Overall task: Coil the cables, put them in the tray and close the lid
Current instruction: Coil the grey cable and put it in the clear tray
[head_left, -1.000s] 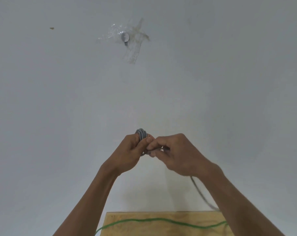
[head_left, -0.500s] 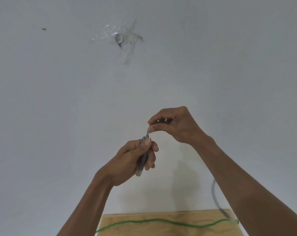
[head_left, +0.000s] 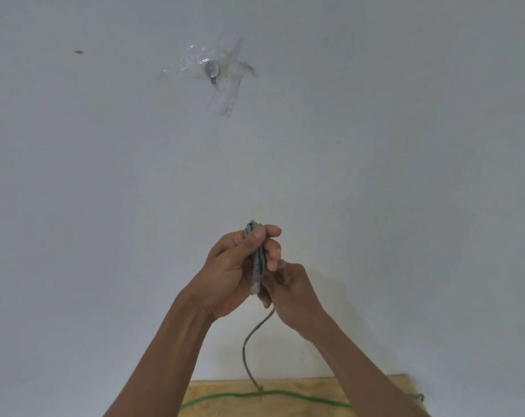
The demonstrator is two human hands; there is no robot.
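A grey cable (head_left: 257, 266) is wound into a small flat coil, held upright in front of the wall. My left hand (head_left: 231, 266) grips the coil, thumb pressed near its top. My right hand (head_left: 294, 293) is just below and to the right, fingers curled round the cable where it leaves the coil. The loose grey tail (head_left: 247, 350) hangs down to the wooden table (head_left: 285, 385). A green cable (head_left: 255, 396) lies in a long wavy line across that table. No tray or lid is in view.
A white wall (head_left: 105, 206) fills most of the view. A metal hook under crumpled clear tape (head_left: 211, 70) is stuck high on it. Only the far edge of the table shows at the bottom.
My right hand came down from above the coil to below it at the right, bringing the cable round. My left hand rose a little with the coil. The grey tail now hangs between my arms.
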